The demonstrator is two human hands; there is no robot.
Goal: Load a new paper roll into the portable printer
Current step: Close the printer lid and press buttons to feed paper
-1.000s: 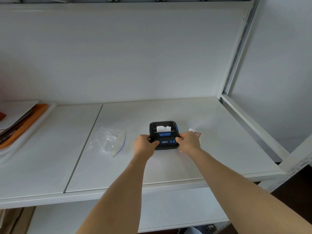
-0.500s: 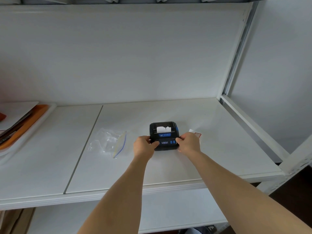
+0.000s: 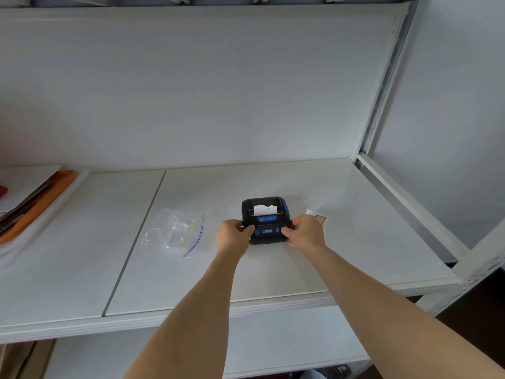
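Observation:
The small black portable printer (image 3: 265,216) with blue buttons sits on the white shelf (image 3: 273,274), lid closed. A short torn strip of white paper (image 3: 264,209) sticks out of its slot. My left hand (image 3: 232,236) grips the printer's left front corner, thumb on the front panel. My right hand (image 3: 306,233) grips the right front corner the same way. The paper roll inside is hidden by the lid.
An empty clear zip bag (image 3: 175,233) lies left of the printer. A small white slip with a red edge (image 3: 316,216) lies behind my right hand. An orange tray with papers (image 3: 35,201) sits at far left. A metal shelf frame (image 3: 410,203) borders the right.
Both hands have stayed on the printer's front corners; the printer has not visibly moved.

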